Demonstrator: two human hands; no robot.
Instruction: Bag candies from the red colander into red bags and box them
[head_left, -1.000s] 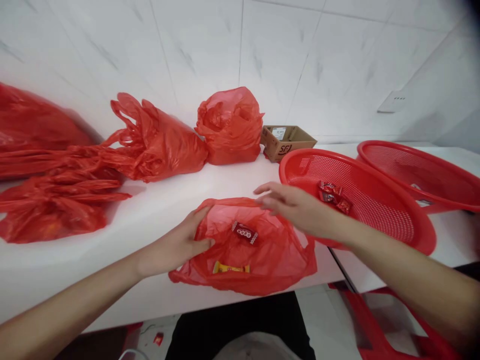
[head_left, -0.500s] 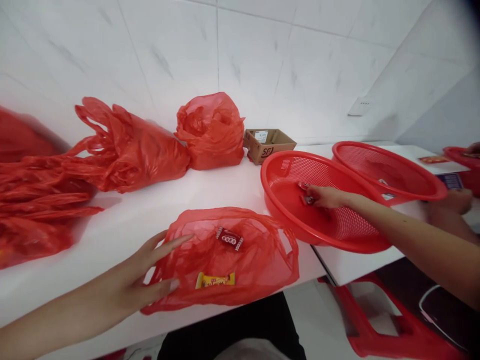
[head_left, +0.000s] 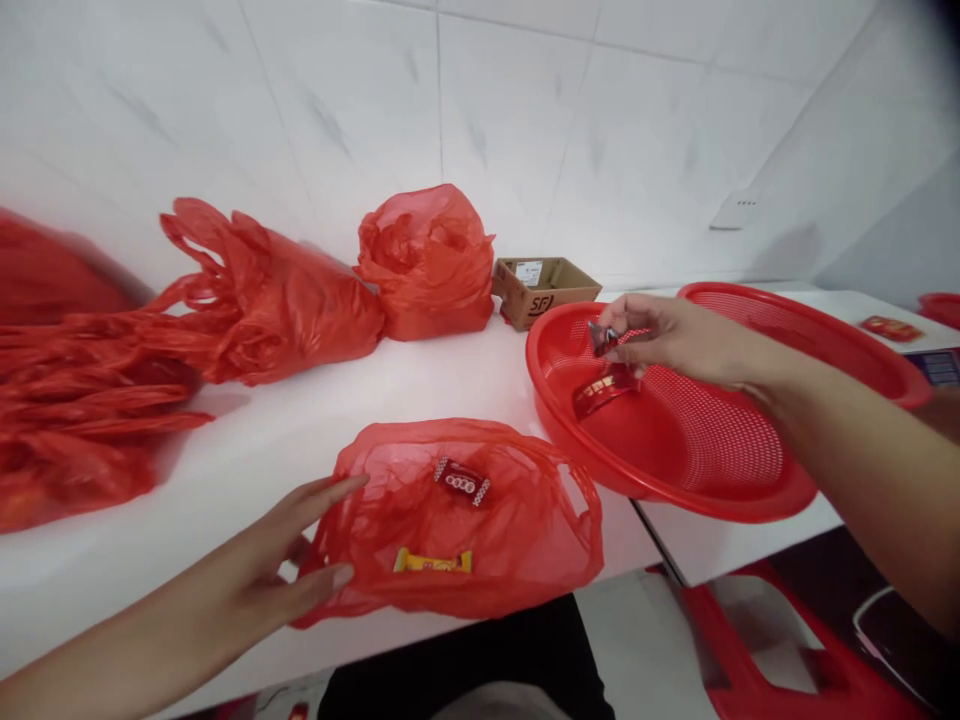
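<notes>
My left hand (head_left: 281,560) rests at the left edge of a red plastic bag (head_left: 517,540) that lies spread on the table, its fingers stretched apart. Inside the bag are a dark-red wrapped candy (head_left: 462,482) and a yellow wrapped snack (head_left: 433,562), apart from each other. Over a red perforated plastic basket (head_left: 660,440), my right hand (head_left: 675,335) pinches a small shiny wrapped candy (head_left: 602,338). A larger red packet (head_left: 604,390) with gold print shows just under those fingers; whether it is held too is hard to tell.
Filled red plastic bags (head_left: 300,300) crowd the left and back of the white table (head_left: 457,375). Against the wall stands a small open cardboard box (head_left: 547,290). A second red basket (head_left: 810,330) is at the right, and a red stool (head_left: 750,650) below the table edge.
My right hand has risen from the basket's bottom, bringing the wrapped candy up near the rim. My left hand stays by the bag's edge. A person's hands at far right have mostly left view.
</notes>
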